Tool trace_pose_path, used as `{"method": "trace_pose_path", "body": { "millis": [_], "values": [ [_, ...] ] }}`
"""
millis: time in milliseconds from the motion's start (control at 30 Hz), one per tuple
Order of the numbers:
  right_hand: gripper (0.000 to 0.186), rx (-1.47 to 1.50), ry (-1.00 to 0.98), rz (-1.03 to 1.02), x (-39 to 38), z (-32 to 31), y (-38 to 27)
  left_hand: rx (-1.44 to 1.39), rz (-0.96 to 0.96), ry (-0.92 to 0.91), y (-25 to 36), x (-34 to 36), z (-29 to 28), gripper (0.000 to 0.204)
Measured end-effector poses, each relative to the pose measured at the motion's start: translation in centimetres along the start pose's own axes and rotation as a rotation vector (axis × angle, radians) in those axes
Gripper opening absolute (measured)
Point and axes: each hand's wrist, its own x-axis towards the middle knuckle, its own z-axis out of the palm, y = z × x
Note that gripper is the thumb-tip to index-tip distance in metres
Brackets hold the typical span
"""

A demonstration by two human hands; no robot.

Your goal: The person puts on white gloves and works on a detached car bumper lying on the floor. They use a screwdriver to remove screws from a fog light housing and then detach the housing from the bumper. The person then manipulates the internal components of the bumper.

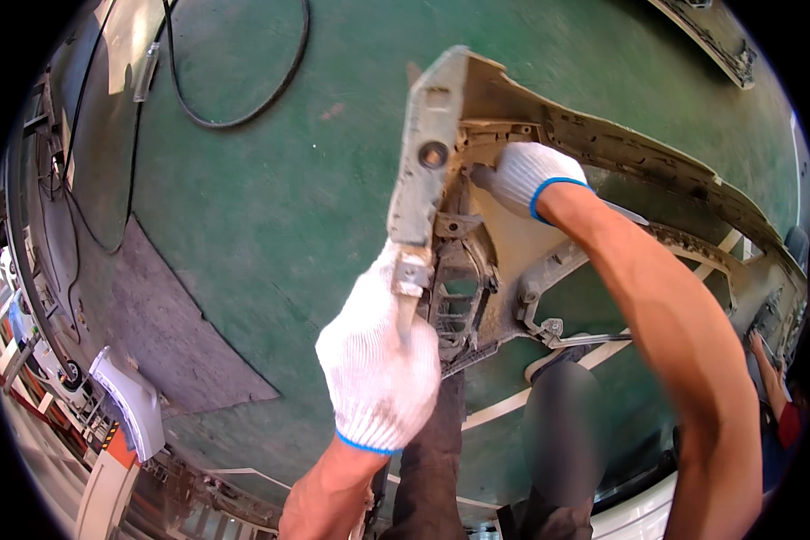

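Observation:
A dusty car bumper [504, 234], its inner side facing up, stretches from the middle to the right. My left hand [378, 355], in a white knit glove with a blue cuff, is closed on the bumper's near left end, just below a pale flange with a round hole. Over the hollow behind that flange, my right hand [533, 175] is closed in a matching glove. A dark stub pokes out at its left side; what it belongs to is hidden by the fingers. Below the flange is a dark slotted bracket [456, 301] fixed to the bumper.
Green floor [270, 234] lies under the bumper. A black hose [243, 121] loops at the upper left, above a grey mat [175, 333]. A silver fender-like panel [130, 405] stands lower left. Another long part [706, 40] lies upper right. A person's arm [769, 373] shows far right.

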Motion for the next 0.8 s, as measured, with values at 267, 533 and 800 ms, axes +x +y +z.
{"method": "trace_pose_path", "body": {
  "millis": [267,533,800],
  "values": [
    [0.059,0.134,0.081,-0.053,-0.2,2.3,1.5,-0.138,-0.086,0.042,-1.4,-0.4,0.4,0.048],
    [0.061,0.256,0.143,-0.170,-1.4,2.3,3.1,-0.230,-0.127,-0.032,-0.6,-0.5,-0.7,0.044],
    [0.056,0.238,0.194,-0.199,-5.2,2.4,0.8,-0.240,-0.189,-0.050,-0.5,-0.6,-0.6,0.040]
  ]
}}
